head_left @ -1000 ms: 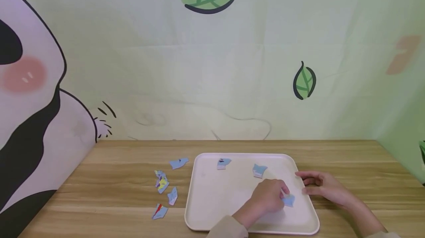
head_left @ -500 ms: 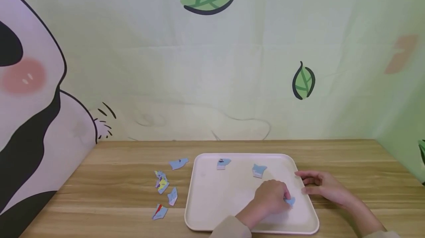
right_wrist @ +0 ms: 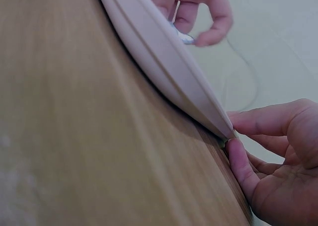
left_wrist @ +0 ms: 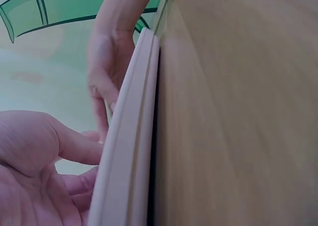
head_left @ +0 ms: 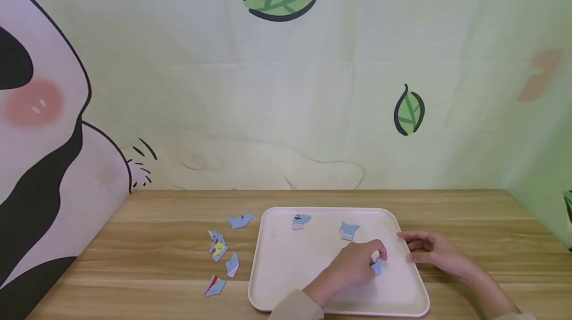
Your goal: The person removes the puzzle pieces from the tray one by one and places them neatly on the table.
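My left hand is over the right part of a white tray, its thumb and finger around a light-blue jigsaw puzzle piece. The hand covers part of that piece; in the right wrist view the piece shows at the fingertips. At the tray's right side, my right hand holds the rim, index finger and thumb meeting its edge in the right wrist view. Two more pieces lie near the tray's far side: a blue one with a dark mark and a blue-and-white one.
Left of the tray, several puzzle pieces lie on the wooden table: a blue one, a yellow-patterned one, a blue-and-white one and one with a red stripe. Behind stands a pale printed backdrop.
My left hand slid slightly right, then back left, bringing the puzzle piece left with it and turning it. The index finger is now raised in a wider curve. My right hand stays at the rim.
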The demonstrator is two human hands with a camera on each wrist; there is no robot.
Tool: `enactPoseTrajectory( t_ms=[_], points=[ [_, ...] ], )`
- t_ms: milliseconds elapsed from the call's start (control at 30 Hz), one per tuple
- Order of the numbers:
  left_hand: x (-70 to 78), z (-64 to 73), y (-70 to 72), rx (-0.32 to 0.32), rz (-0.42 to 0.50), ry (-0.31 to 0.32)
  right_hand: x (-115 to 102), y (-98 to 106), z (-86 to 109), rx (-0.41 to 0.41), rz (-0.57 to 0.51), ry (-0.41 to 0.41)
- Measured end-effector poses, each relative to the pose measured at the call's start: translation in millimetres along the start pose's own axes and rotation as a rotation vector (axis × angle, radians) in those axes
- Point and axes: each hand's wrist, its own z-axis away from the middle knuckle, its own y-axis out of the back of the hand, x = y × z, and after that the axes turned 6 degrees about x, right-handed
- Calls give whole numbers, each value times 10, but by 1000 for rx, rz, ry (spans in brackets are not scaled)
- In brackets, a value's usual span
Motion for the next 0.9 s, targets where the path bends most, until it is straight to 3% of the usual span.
enactPoseTrajectory(
  t_ms=[133,367,567,900],
  points=[
    [-123,54,94,-13,57,6,0,-5,-3,7,-4,8],
    [-355,233,319,-12,234,40,-4,-5,0,15,-11,3],
    [-562,402,567,24,347,50,-13,-2,-12,13,-12,-16],
    [-933,652,950,133,399,83,-19,-7,-2,21,-10,-20]
  ],
)
